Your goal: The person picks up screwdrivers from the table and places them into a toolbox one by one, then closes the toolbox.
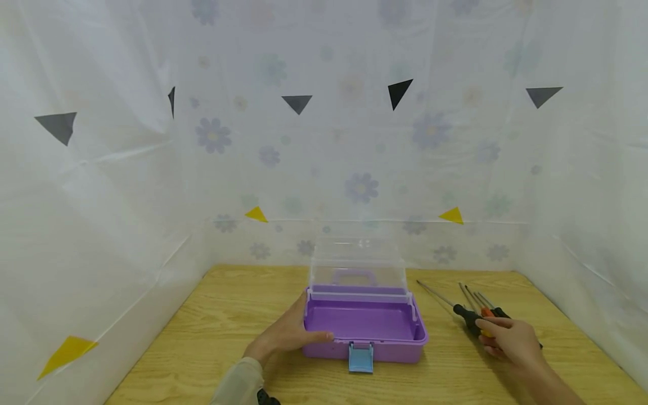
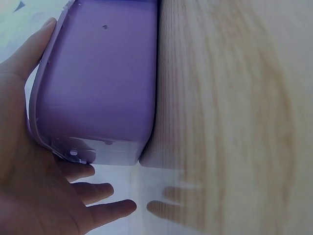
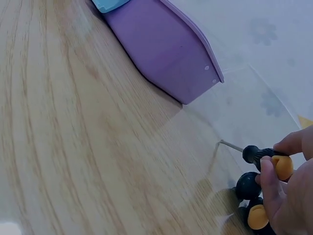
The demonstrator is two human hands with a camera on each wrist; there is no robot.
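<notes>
A: Lower centre, your left hand [image 1: 286,337] is lying flat, fingers straight, against the open purple plastic toolbox [image 1: 364,329] with the clear lid – bracing it, likely.

B: And lower right?

A: Your right hand [image 1: 508,340] is pinching one black-and-orange-handled screwdriver [image 3: 269,159] in the bundle on the wooden table [image 1: 202,337].

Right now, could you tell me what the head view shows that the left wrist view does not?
Only the head view shows the box's clear raised lid, the blue latch, and the right hand on the screwdrivers. Only the left wrist view shows the left hand's spread fingers close up. Both show the left hand against the purple box on the wooden table.
</notes>
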